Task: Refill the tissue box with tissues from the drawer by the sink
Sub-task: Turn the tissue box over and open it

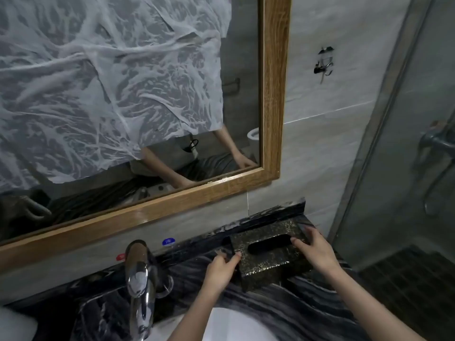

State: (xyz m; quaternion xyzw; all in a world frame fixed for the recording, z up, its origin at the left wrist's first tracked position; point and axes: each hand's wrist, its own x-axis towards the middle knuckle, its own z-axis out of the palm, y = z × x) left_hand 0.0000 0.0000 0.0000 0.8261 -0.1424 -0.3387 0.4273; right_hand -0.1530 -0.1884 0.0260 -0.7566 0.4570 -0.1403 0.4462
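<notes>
Tissue box (267,254) gripped at both ends by left hand (221,269) and right hand (316,252).

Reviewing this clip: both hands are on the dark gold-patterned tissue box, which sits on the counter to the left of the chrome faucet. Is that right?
Not quite. The head view shows the tissue box on the counter to the right of the chrome faucet, not the left. The rest stands: the left hand is at its left end and the right hand on its right side.
</notes>
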